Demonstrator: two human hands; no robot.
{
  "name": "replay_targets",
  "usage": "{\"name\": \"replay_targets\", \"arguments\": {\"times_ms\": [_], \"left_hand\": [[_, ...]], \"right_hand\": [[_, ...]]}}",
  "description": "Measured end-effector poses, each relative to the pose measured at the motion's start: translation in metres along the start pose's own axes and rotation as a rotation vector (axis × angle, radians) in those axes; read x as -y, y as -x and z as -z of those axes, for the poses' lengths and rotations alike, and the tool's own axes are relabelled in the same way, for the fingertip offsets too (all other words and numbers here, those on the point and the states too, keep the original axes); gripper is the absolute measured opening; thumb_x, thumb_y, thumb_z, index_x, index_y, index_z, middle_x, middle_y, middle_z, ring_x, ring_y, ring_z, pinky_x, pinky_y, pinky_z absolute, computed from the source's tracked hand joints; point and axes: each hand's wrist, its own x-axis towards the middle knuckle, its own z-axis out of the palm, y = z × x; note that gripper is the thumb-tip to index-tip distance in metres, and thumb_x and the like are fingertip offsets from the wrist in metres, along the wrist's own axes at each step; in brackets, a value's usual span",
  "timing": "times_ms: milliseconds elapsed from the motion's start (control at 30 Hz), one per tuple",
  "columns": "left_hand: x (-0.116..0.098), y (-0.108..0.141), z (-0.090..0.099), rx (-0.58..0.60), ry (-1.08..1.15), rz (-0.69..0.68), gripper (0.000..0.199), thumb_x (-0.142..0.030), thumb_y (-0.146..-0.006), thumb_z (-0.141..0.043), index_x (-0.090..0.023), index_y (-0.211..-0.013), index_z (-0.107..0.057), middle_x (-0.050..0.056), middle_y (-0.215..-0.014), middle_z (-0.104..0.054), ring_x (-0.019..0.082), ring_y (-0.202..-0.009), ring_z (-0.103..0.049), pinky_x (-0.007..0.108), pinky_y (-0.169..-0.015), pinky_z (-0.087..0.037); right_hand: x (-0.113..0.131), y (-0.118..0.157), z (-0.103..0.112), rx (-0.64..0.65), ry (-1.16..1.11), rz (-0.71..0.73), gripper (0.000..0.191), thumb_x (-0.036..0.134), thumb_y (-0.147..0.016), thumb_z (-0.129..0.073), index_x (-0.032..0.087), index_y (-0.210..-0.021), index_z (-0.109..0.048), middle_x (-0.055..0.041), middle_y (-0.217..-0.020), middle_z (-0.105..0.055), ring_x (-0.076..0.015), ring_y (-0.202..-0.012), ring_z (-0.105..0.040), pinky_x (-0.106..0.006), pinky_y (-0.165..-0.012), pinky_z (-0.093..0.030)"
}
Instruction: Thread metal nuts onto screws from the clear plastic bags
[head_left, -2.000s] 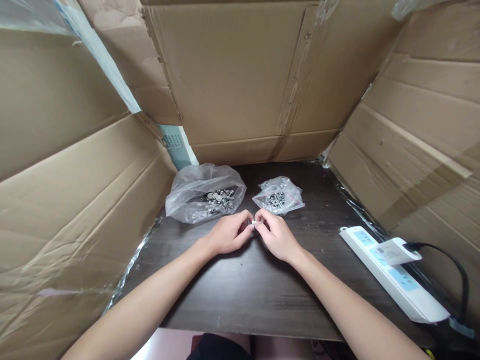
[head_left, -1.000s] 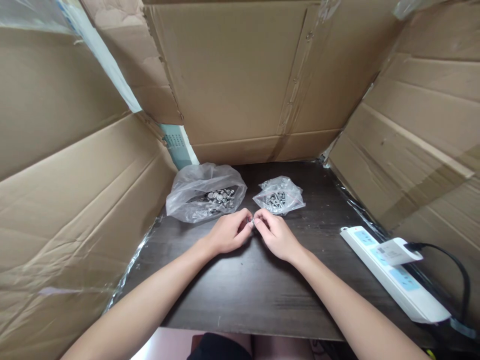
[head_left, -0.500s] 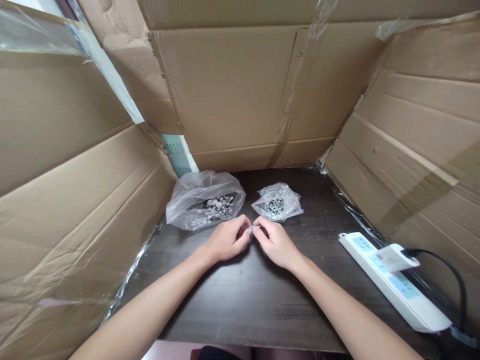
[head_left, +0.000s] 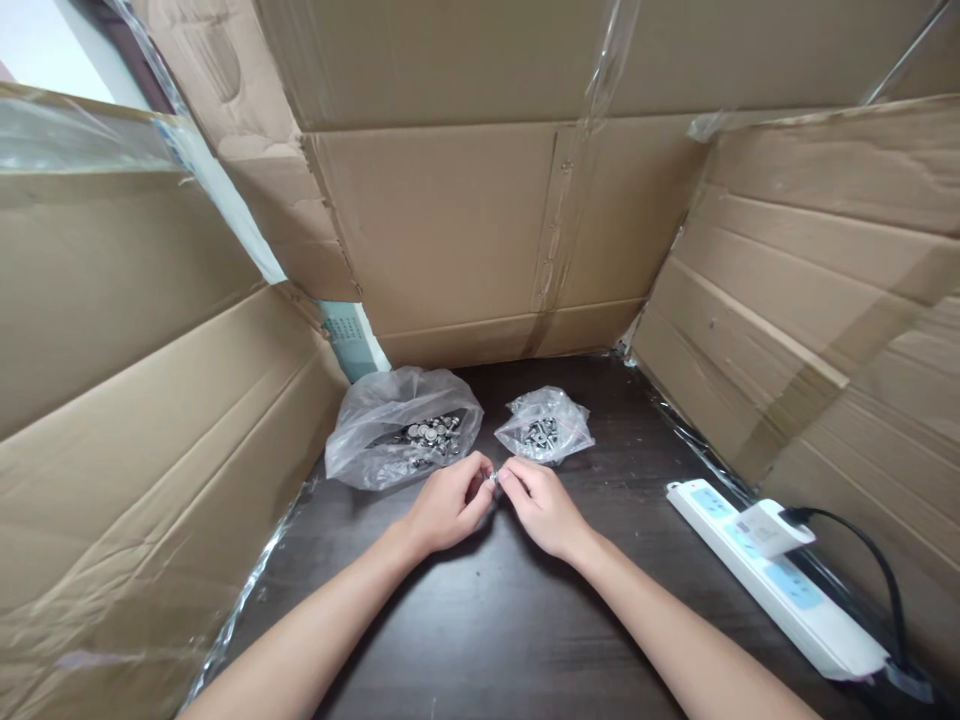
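My left hand (head_left: 450,503) is closed in a pinch over the dark tabletop, thumb and forefinger around a small silver metal piece (head_left: 493,478). Meeting it from the other side, my right hand (head_left: 541,503) also pinches at this piece, its fingertips almost touching the left ones. Whether it is one part or two joined parts is too small to tell. Just beyond the left hand lies an open clear plastic bag (head_left: 365,440) of round-headed metal fasteners (head_left: 431,434). Behind the right hand sits a smaller zip bag (head_left: 574,418) with small screw-like metal parts (head_left: 541,434).
A white power strip (head_left: 780,580) with a plugged-in white adapter (head_left: 766,528) and black cable lies at the right on the dark table (head_left: 465,640). Taped cardboard walls (head_left: 450,220) enclose the back and both sides.
The view has tilted slightly, so everything sits lower in the picture. Both hands keep pinching the small metal piece, which now shows less between the fingertips.
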Motion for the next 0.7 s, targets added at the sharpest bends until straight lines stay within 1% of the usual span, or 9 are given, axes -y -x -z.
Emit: {"name": "replay_targets", "arguments": {"times_ms": [100, 233, 533, 700], "left_hand": [[-0.0003, -0.0004, -0.0002, 0.003, -0.008, 0.009, 0.012, -0.03, -0.098, -0.047, -0.019, -0.099, -0.054, 0.0, -0.079, -0.061, 0.016, -0.067, -0.053, 0.028, -0.066, -0.04], [-0.0018, -0.0007, 0.0002, 0.009, -0.01, 0.019, 0.016, -0.032, -0.099, -0.046, -0.019, -0.095, -0.054, 0.001, -0.079, -0.062, 0.017, -0.068, -0.055, 0.028, -0.067, -0.04], [-0.0013, -0.0008, 0.003, 0.026, 0.035, 0.029, 0.027, -0.038, -0.105, -0.037, -0.019, -0.096, -0.054, 0.005, -0.088, -0.066, 0.019, -0.077, -0.06, 0.03, -0.073, -0.043], [-0.0007, -0.0009, 0.0025, 0.031, 0.041, 0.014, 0.028, -0.04, -0.105, -0.035, -0.019, -0.099, -0.053, 0.006, -0.092, -0.067, 0.02, -0.08, -0.061, 0.031, -0.075, -0.044]], "right_hand": [[0.0004, 0.0005, -0.0013, -0.007, -0.03, 0.014, 0.025, 0.027, -0.099, -0.045, 0.02, -0.076, -0.051, -0.0013, -0.075, -0.058, -0.016, -0.069, -0.053, -0.029, -0.067, -0.04], [0.0011, 0.0012, -0.0028, -0.035, -0.048, 0.009, 0.01, 0.022, -0.092, -0.051, 0.02, -0.083, -0.055, -0.0006, -0.077, -0.057, -0.015, -0.066, -0.05, -0.027, -0.062, -0.039], [0.0043, 0.0019, -0.0034, -0.056, -0.043, 0.036, 0.007, 0.023, -0.092, -0.052, 0.019, -0.088, -0.057, -0.001, -0.079, -0.055, -0.0134, -0.062, -0.047, -0.026, -0.059, -0.039], [0.0056, 0.0016, -0.0027, -0.063, -0.046, 0.04, 0.003, 0.022, -0.089, -0.055, 0.019, -0.089, -0.057, -0.0002, -0.078, -0.055, -0.0131, -0.06, -0.045, -0.026, -0.057, -0.038]]}}
